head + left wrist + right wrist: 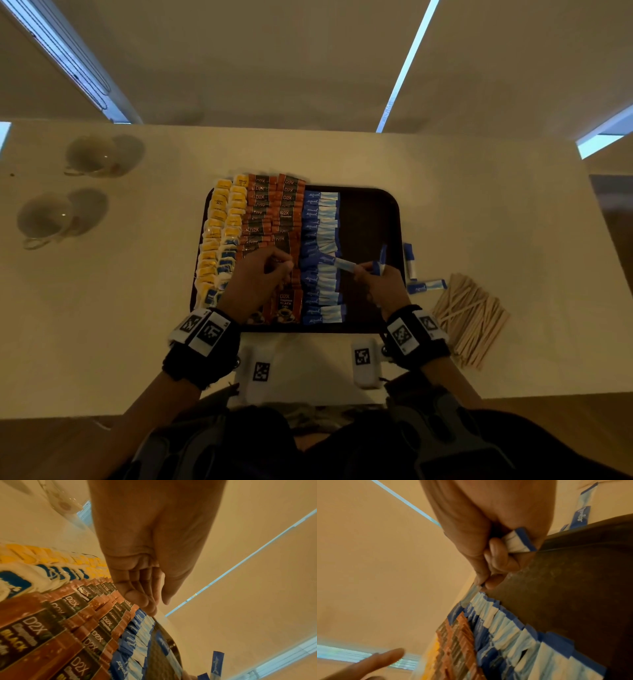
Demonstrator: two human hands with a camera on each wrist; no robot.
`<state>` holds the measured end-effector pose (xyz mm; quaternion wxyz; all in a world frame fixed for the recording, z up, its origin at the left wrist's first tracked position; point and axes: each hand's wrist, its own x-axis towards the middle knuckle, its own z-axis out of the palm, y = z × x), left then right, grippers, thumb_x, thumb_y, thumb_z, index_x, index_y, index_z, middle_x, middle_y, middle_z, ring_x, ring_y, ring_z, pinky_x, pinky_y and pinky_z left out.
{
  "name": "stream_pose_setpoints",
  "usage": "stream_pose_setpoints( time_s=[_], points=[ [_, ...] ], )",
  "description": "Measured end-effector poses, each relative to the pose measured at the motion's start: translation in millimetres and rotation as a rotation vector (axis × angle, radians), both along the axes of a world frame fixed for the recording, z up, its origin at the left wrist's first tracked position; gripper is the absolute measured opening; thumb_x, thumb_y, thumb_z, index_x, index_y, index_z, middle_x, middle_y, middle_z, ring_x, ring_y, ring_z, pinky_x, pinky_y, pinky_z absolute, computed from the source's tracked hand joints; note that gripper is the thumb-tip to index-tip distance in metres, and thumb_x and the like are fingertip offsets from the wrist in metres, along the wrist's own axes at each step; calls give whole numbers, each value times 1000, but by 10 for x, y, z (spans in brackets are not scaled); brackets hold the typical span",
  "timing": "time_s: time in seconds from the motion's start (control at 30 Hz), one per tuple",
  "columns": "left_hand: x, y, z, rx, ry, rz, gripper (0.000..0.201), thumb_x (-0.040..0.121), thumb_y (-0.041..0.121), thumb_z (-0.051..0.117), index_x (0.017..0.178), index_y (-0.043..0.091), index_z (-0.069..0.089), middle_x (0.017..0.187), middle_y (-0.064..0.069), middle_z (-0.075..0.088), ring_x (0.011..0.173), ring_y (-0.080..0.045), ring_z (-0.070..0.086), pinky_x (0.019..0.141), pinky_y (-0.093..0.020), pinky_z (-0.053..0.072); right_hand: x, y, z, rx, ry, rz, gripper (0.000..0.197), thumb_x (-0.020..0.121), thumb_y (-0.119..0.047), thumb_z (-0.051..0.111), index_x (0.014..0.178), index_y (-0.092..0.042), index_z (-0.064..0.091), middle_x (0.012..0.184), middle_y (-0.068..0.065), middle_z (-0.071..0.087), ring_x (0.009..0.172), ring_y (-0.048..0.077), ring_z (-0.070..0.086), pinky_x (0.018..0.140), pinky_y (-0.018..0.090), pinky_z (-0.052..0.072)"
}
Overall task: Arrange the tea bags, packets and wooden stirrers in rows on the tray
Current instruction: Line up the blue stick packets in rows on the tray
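White table [445, 205], drawn blinds [274, 61], dim light

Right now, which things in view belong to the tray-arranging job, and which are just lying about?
Belongs to the job:
tray
tea bags
brown D2X packets
blue Equal packets in a row
blue packet pinched by the right hand
loose blue packets on the table
wooden stirrers
left hand

Lying about:
two glass cups

1 tray [383, 212], 2 glass cups [90, 156], 2 loose blue packets [426, 286] on the table.
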<state>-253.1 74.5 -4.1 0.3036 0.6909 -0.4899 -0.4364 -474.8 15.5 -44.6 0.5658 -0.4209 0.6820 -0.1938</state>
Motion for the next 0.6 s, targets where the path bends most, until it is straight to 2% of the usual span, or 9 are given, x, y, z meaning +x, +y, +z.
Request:
stream_pose_setpoints(
  time_s=[0.1,0.17,0.27,0.33,0.5,0.6],
  points=[
    [82,65,-43,12,-11,16,7,90,18,60,97,15,61,75,1,66,61,0,61,56,-12,48,23,-106,-190,3,175,157,18,89,-20,63,72,-17,60,59,-1,48,52,12,41,50,24,35],
    [120,106,-70,17,-8,16,9,89,18,61,97,14,61,76,1,67,66,-5,63,62,-16,49,70,-148,-266,14,212,200,16,88,-21,65,73,-16,61,63,-1,52,59,14,48,57,28,39],
    [151,139,-113,15,-24,19,10,88,17,62,96,12,62,76,0,67,70,-10,65,64,-16,49,133,-187,-317,13,218,221,12,86,-19,68,78,-11,65,76,4,61,79,19,55,71,30,42],
    [156,149,-126,20,-22,28,9,88,18,62,95,13,62,76,-1,68,71,-11,65,65,-17,49,182,-198,-336,21,219,239,11,84,-19,70,81,-8,69,87,10,65,85,21,57,73,30,43],
    [135,146,-132,32,-24,30,10,88,19,62,97,13,62,81,-3,68,76,-17,66,68,-24,52,218,-169,-344,28,201,215,17,82,-20,72,88,-4,72,92,9,66,86,17,58,74,27,42],
    [122,124,-124,27,-36,24,11,89,21,61,97,14,62,81,-1,66,76,-15,64,70,-29,52,191,-144,-246,-36,230,144,22,86,-25,67,87,-3,71,81,6,64,76,14,56,71,25,41]
  ],
)
